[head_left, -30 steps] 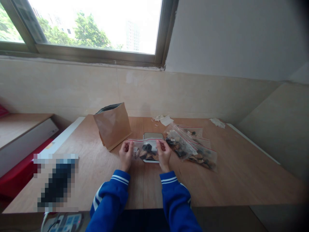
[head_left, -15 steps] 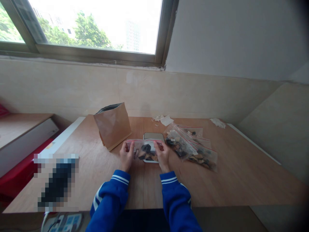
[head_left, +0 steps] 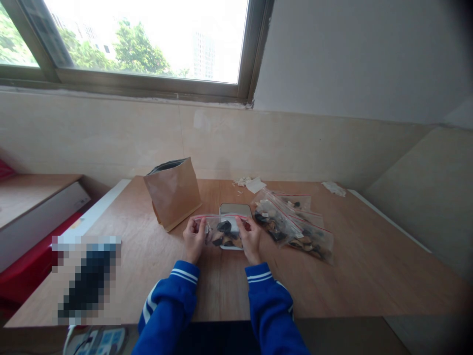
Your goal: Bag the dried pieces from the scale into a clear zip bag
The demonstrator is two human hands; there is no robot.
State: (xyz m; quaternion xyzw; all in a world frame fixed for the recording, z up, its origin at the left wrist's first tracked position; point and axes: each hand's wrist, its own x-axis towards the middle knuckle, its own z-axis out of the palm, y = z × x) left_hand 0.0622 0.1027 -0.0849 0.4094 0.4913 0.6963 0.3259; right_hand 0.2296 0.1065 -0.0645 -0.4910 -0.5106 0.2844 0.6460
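Observation:
A clear zip bag (head_left: pixel 224 231) with a red seal line holds dark and tan dried pieces, whose kind I cannot make out for sure. My left hand (head_left: pixel 194 238) pinches its left upper corner between thumb and fingers. At the right upper corner, my right hand (head_left: pixel 249 238) grips it the same way. Beneath and behind the bag lies a flat white-rimmed device, like a small scale (head_left: pixel 235 208), partly covered by it. Just right of my right hand, several similar filled zip bags (head_left: pixel 275 219) overlap in a pile.
A brown paper pouch (head_left: pixel 173 195) stands open-topped at the back left. White scraps (head_left: pixel 255 185) lie near the wall, with another white piece (head_left: pixel 333 189) farther right. A blurred dark object (head_left: pixel 90 278) is on the left, above a power strip (head_left: pixel 99 341) at the table's front edge.
Almost nothing differs. Both hands keep their hold on the zip bag's upper edge, and the pieces inside have shifted slightly.

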